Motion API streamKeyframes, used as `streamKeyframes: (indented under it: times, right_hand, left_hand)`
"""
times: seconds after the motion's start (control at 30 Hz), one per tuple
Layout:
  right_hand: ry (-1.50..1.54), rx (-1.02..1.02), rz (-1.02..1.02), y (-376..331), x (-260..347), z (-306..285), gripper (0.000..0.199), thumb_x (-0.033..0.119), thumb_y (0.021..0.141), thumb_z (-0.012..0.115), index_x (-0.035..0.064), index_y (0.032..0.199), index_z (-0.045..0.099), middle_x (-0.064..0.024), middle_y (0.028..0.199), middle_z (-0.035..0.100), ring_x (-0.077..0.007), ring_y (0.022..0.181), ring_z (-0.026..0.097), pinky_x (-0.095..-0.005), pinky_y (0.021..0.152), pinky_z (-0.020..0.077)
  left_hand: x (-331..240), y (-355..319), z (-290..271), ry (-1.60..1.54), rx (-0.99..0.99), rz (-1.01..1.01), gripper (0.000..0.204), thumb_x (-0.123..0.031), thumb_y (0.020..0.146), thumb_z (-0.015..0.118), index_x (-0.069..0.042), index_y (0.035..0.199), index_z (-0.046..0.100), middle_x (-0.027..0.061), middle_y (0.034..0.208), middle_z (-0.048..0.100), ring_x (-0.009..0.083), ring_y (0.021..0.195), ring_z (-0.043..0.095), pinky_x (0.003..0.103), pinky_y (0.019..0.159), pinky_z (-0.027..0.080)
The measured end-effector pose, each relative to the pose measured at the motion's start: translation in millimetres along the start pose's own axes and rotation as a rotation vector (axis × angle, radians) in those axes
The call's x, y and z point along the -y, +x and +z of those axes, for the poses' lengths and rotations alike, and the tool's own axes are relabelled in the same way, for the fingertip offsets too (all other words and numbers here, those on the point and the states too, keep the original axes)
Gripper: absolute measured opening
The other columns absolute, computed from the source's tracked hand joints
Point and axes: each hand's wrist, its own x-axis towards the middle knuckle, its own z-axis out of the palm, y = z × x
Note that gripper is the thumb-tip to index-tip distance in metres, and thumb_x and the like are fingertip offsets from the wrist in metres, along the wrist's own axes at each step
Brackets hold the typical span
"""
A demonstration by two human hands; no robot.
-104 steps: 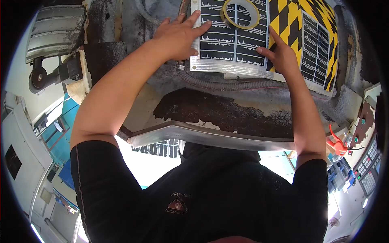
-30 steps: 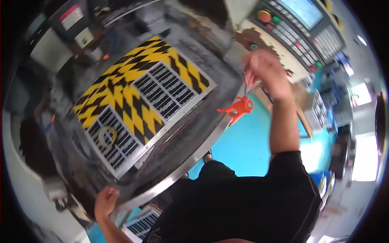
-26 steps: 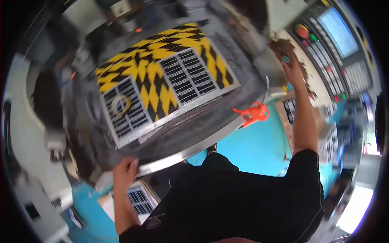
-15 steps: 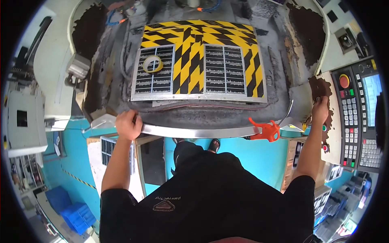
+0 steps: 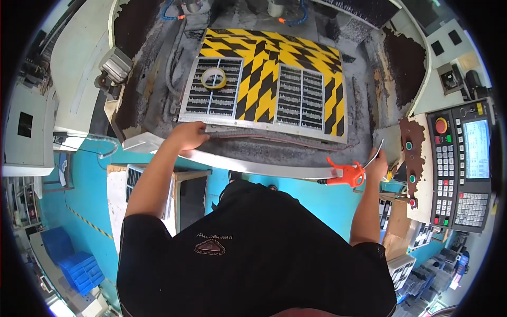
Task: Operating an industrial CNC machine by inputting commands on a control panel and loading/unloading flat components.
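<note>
My left hand [image 5: 189, 136] lies over the left end of the metal rim [image 5: 253, 165] at the machine's front. Its fingers are curled together beside the plate's near left corner; what they hold, if anything, is hidden. At the right end of the rim, my right hand [image 5: 377, 165] is right by the thin bent nozzle of an orange air blow gun [image 5: 346, 175]. Its fingers are partly hidden, so I cannot tell whether it grips the nozzle. A yellow-and-black striped plate [image 5: 259, 90] carries two dark gridded panels [image 5: 300, 98]; a tape roll [image 5: 213, 78] sits on the left one.
A control panel [image 5: 462, 166] with a screen, many keys and a red knob stands on the right. Thin hoses [image 5: 248, 136] run along the plate's near edge. Blue bins [image 5: 79, 270] are at the lower left. Below the rim, a wooden cabinet [image 5: 190, 193] stands on the turquoise floor.
My right hand has come down from the rusty panel by the controls to the air blow gun's nozzle. My left hand has shifted inward over the rim. The view has turned slightly.
</note>
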Motion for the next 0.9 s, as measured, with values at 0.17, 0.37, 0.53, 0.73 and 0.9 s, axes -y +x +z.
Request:
streamKeyframes:
  times: [0.17,0.37,0.53,0.73,0.9]
  right_hand:
    - [0.083,-0.095,0.01,-7.6,0.8,2.4,0.033,0.042,0.094,0.066,0.0125,0.108,0.073,-0.0127,0.09,0.075,-0.0314,0.085,0.072,-0.0427,0.075,0.0537]
    - [0.766,-0.095,0.198,-48.6,-9.4,2.0,0.033,0.029,0.098,0.066,-0.0026,0.105,0.071,-0.0081,0.089,0.073,-0.0164,0.085,0.068,-0.034,0.077,0.0529]
    - [0.901,-0.028,0.238,-94.9,-0.5,-33.7,0.032,0.032,0.097,0.065,0.0038,0.109,0.072,-0.0051,0.09,0.073,-0.0169,0.082,0.068,-0.0351,0.073,0.057]
    - [0.263,-0.91,0.527,-43.5,-170.1,-163.6,0.061,0.05,0.095,0.064,-0.0023,0.127,0.062,-0.0207,0.108,0.07,-0.0329,0.098,0.067,-0.0447,0.088,0.0524]
    - [0.589,-0.927,0.823,11.5,-209.5,-244.7,0.09,0.075,0.092,0.047,0.001,0.145,0.051,-0.0272,0.138,0.058,-0.0405,0.136,0.05,-0.0439,0.115,0.0342]
  left_hand:
    - [-15.0,83.1,-13.8,0.106,-0.18,0.147,0.051,-0.028,0.086,0.072,-0.012,0.132,0.057,0.0206,0.13,0.059,0.0397,0.117,0.063,0.048,0.096,0.053]
    - [-0.8,183.7,-9.2,0.252,-0.265,0.244,0.031,-0.015,0.087,0.063,-0.008,0.118,0.066,0.0212,0.119,0.066,0.0392,0.105,0.069,0.05,0.089,0.056]
    - [15.1,182.8,-25.6,0.134,-0.348,0.297,0.027,-0.025,0.092,0.063,-0.003,0.105,0.069,0.0226,0.103,0.071,0.0424,0.097,0.068,0.05,0.085,0.055]
    - [67.6,103.6,-90.2,-1.043,-0.222,0.131,0.027,-0.024,0.097,0.063,-0.01,0.119,0.055,0.0022,0.097,0.064,0.0135,0.068,0.067,0.023,0.053,0.046]
    - [90.7,-64.3,-84.0,-1.15,-0.678,-0.03,0.053,-0.033,0.097,0.065,-0.007,0.14,0.049,0.0097,0.117,0.065,0.0213,0.086,0.069,0.033,0.07,0.055]
